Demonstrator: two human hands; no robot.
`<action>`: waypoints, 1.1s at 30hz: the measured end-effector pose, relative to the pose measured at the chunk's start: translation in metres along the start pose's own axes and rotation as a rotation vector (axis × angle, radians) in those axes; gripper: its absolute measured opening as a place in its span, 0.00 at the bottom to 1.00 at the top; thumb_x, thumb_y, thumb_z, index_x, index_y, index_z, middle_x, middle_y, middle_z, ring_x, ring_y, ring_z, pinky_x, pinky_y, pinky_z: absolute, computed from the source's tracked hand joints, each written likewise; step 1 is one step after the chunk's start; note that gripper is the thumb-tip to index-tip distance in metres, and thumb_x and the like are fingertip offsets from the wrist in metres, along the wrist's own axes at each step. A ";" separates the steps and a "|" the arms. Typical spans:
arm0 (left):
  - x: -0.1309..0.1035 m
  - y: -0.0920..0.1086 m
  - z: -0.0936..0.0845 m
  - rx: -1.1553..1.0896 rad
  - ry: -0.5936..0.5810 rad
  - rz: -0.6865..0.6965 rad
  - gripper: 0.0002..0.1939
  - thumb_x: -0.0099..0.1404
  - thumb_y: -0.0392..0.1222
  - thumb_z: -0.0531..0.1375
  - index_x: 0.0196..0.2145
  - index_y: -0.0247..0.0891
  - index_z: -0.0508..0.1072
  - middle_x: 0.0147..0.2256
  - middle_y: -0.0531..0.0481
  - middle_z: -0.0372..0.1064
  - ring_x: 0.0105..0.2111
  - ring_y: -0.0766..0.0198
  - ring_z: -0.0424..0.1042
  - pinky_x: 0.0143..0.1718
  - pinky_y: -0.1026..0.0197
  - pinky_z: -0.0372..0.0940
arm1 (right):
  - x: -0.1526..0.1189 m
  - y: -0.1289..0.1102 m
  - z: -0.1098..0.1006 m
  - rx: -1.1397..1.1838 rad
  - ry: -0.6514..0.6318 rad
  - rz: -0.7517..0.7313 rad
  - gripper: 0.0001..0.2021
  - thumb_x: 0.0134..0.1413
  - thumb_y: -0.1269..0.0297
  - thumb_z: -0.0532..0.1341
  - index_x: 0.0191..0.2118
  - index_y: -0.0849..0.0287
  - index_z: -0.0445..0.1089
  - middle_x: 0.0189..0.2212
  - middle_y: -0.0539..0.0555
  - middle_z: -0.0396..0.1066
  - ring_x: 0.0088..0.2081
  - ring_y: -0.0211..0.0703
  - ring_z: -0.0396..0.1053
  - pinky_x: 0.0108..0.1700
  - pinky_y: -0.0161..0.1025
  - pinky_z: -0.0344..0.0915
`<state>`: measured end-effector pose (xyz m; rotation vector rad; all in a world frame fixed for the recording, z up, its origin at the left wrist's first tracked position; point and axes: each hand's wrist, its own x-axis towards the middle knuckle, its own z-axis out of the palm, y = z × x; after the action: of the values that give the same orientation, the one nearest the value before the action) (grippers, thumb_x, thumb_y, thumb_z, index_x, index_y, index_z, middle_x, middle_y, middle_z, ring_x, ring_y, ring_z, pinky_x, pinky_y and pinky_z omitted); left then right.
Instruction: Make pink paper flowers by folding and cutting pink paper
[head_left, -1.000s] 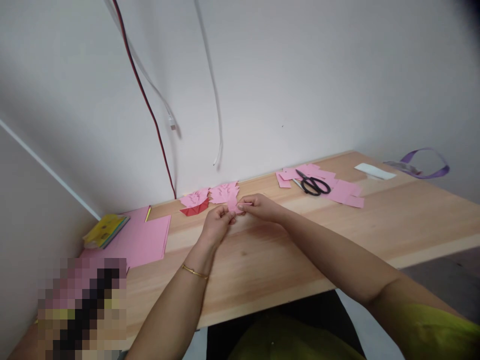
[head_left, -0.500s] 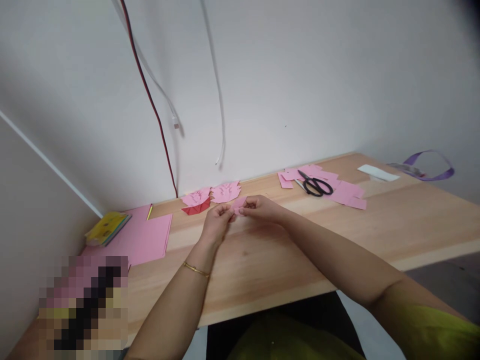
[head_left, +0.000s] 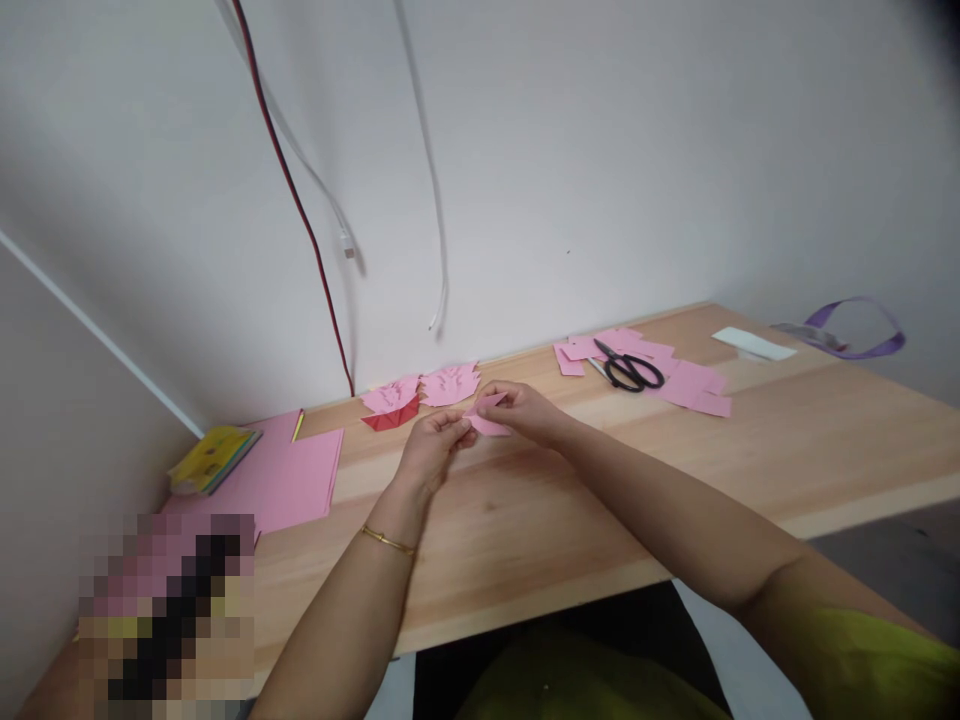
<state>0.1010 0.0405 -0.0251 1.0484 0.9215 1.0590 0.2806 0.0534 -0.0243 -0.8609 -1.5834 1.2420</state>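
Between my two hands is a small folded piece of pink paper (head_left: 491, 428), held just above the wooden table. My left hand (head_left: 437, 442) pinches its left end between thumb and fingers. From the right, my right hand (head_left: 521, 408) grips its upper part, and a pointed fold shows by the thumb. Behind my hands, against the wall, lie cut pink paper shapes (head_left: 450, 386) with jagged edges. Beside them is a red folded paper piece (head_left: 391, 414).
Black-handled scissors (head_left: 630, 372) lie on pink paper pieces (head_left: 694, 383) at the back right, near a white strip (head_left: 754, 343). Pink sheets (head_left: 289, 480) and a yellow packet (head_left: 212, 458) are on the left. Cables (head_left: 311, 235) hang down the wall. A blurred patch covers the lower left.
My right hand has shifted slightly up, and the pink paper between my hands now shows a raised, pointed fold with more of its lower part visible. The view has moved very slightly.
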 end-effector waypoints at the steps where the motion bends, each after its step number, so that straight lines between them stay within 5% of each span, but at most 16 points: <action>1: 0.000 0.000 0.000 -0.002 -0.011 -0.005 0.15 0.45 0.43 0.70 0.28 0.32 0.73 0.24 0.52 0.69 0.24 0.70 0.68 0.32 0.64 0.64 | 0.000 0.000 0.000 -0.006 0.000 -0.004 0.12 0.48 0.58 0.64 0.34 0.61 0.70 0.29 0.50 0.67 0.30 0.36 0.62 0.32 0.33 0.58; 17: 0.000 0.000 -0.001 -0.017 0.064 0.037 0.07 0.48 0.39 0.66 0.23 0.34 0.71 0.19 0.53 0.67 0.21 0.70 0.66 0.28 0.65 0.62 | -0.001 -0.006 0.006 -0.014 -0.018 -0.052 0.08 0.47 0.63 0.64 0.32 0.61 0.71 0.33 0.51 0.68 0.37 0.39 0.64 0.43 0.37 0.58; 33: -0.003 0.001 0.004 -0.032 0.076 0.072 0.08 0.48 0.38 0.66 0.22 0.35 0.69 0.21 0.54 0.67 0.23 0.69 0.66 0.29 0.65 0.62 | -0.005 -0.009 0.011 0.094 -0.032 0.025 0.09 0.46 0.62 0.65 0.33 0.61 0.71 0.31 0.49 0.68 0.34 0.37 0.63 0.40 0.35 0.58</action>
<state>0.1039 0.0371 -0.0230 1.0270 0.9302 1.1766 0.2722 0.0433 -0.0170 -0.8069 -1.5308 1.3437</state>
